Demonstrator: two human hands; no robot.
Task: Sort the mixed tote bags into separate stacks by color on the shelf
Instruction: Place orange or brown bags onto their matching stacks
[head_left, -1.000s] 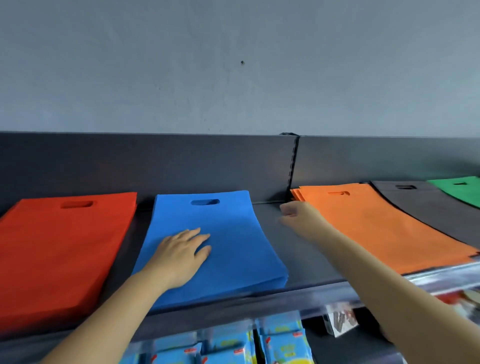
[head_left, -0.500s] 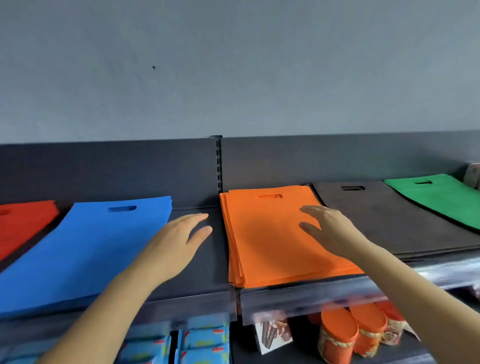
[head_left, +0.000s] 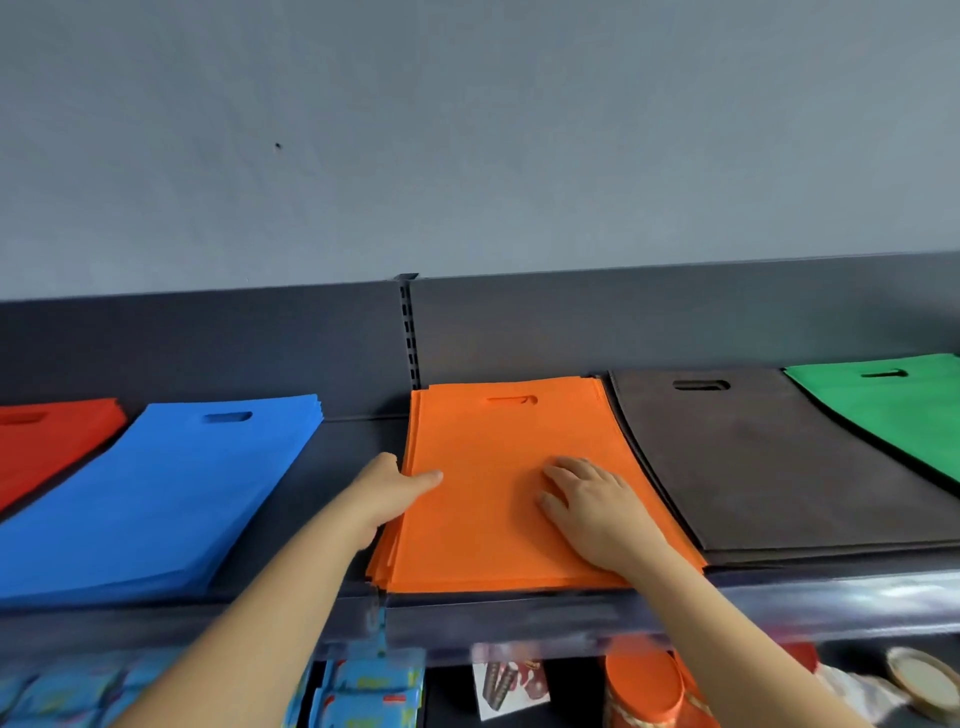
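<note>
Both hands are now working the orange stack (head_left: 483, 525) of tote bags. A second ago the left hand (head_left: 387, 491) was lying on the blue stack (head_left: 156, 493) and the right hand (head_left: 592, 506) was only reaching the orange pile's edge. The shift suggests the blue bags are settled and the orange ones are being squared up next.

The left hand is bracing the pile's left edge with its thumb lying across the top bag. The other fingers are hidden beside the edge, so it is impossible to tell whether they are gripping it. The right hand is resting palm down on top of the same stack, fingers loosely spread and holding nothing.

The hands are apart, with bare orange fabric between them. The blue stack is lying to the left of the left hand, with a red stack (head_left: 47, 441) beyond it. Right of the right hand, a dark grey stack (head_left: 753, 467) and a green stack (head_left: 893, 410) are sitting on the same shelf (head_left: 348, 452). Each colour is appearing in its own pile, so sorting looks nearly finished.
</note>
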